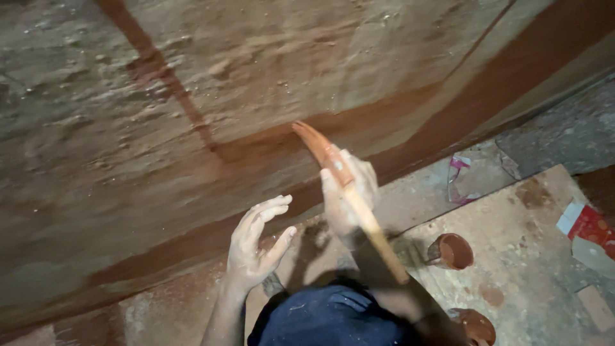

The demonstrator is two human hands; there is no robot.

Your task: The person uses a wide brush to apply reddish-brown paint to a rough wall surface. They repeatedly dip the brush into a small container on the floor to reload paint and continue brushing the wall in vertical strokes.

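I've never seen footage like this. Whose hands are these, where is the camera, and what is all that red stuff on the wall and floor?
There is no machine here: a person wears one camera on the head, so you look down over their own two bare hands. The right hand grips a paintbrush with a long pale handle; its bristles, loaded with red-brown paint, touch a rough wall where a red-brown band runs along the base. The left hand is open and holds nothing, raised near the wall. On the dusty floor to the right stand a small cup and a second pot, both smeared with paint, with scraps of red and white packaging nearby.
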